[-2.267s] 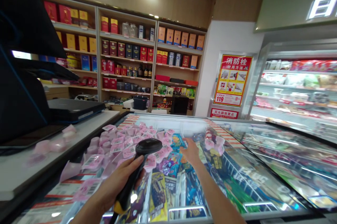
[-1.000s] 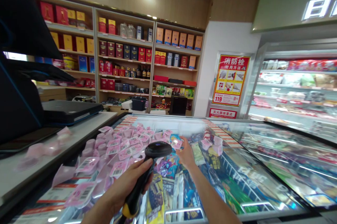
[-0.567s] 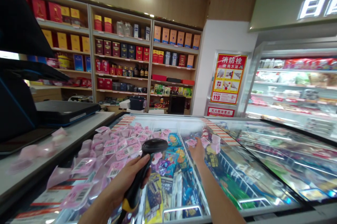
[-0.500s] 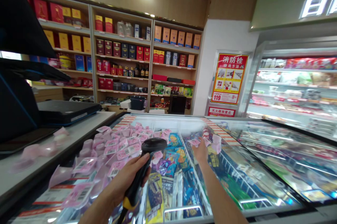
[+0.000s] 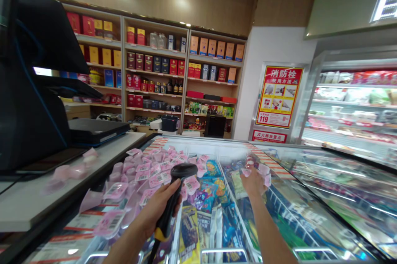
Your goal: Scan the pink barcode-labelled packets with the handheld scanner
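Observation:
My left hand [image 5: 167, 200] is wrapped round the handle of a black and yellow barcode scanner [image 5: 183, 170], its head tilted over the goods. My right hand [image 5: 254, 182] reaches forward over the right-hand basket, closed on some small pink plastic cups [image 5: 264, 171] that stick out on both sides of the fingers. How many cups it holds is partly hidden by the hand. A heap of similar pink cups with barcode labels [image 5: 155, 169] lies on the freezer's glass to the left. Near my right hand is a pale green packet [image 5: 239, 184].
Colourful frozen packs [image 5: 214, 181] fill the wire basket [image 5: 232, 202] below. At left a black checkout terminal [image 5: 40, 86] stands on a white counter [image 5: 18, 210], with a few more pink cups [image 5: 70, 171]. Shelves [image 5: 155, 49] of boxed bottles stand behind; a lit refrigerated case [image 5: 356, 106] is at right.
The view has shifted, so the surroundings sit further right and slightly lower. My right hand, still with pink cups, has turned a little, and the pale green packet now shows beside it. The scanner stays in my left hand.

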A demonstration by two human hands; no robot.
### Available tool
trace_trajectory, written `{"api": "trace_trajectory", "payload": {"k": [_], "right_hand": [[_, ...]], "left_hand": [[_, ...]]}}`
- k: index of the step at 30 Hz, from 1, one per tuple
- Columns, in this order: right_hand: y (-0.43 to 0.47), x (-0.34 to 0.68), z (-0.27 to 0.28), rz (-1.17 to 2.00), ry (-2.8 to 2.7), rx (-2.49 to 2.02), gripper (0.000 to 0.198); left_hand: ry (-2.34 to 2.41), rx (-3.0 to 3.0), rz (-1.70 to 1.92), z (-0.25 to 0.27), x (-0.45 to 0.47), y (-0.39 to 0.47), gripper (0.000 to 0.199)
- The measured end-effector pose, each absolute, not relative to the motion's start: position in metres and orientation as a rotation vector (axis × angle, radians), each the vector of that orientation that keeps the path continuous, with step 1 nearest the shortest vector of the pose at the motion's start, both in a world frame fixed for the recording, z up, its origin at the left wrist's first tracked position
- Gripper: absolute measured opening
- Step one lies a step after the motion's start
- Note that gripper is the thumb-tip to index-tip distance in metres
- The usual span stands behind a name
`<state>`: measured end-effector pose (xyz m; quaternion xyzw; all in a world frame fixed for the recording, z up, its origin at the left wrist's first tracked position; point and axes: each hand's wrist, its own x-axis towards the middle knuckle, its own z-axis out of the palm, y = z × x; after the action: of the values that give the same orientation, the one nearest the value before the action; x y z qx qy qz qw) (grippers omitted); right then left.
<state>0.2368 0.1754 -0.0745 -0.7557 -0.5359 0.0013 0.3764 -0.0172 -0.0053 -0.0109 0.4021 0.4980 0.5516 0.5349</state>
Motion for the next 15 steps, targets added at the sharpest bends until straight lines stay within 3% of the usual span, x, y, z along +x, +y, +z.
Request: {"api": "trace_trajectory", "payload": {"k": [5, 11, 15], "right_hand": [[0.171, 0.212, -0.069, -0.110, -1.463, -1.683, 0.035], [0.177, 0.140, -0.085, 0.459, -1.786, -1.427, 0.046], [0.177, 0.112, -0.088, 0.460, -1.867, -1.533, 0.045]], "left_hand": [[1.188, 0.957, 1.361, -0.010, -0.019, -0.013, 0.030], [1.205, 0.936, 1.385, -0.010, -0.022, -0.021, 0.029], [1.195, 0.919, 1.391, -0.011, -0.027, -0.024, 0.028]]}}
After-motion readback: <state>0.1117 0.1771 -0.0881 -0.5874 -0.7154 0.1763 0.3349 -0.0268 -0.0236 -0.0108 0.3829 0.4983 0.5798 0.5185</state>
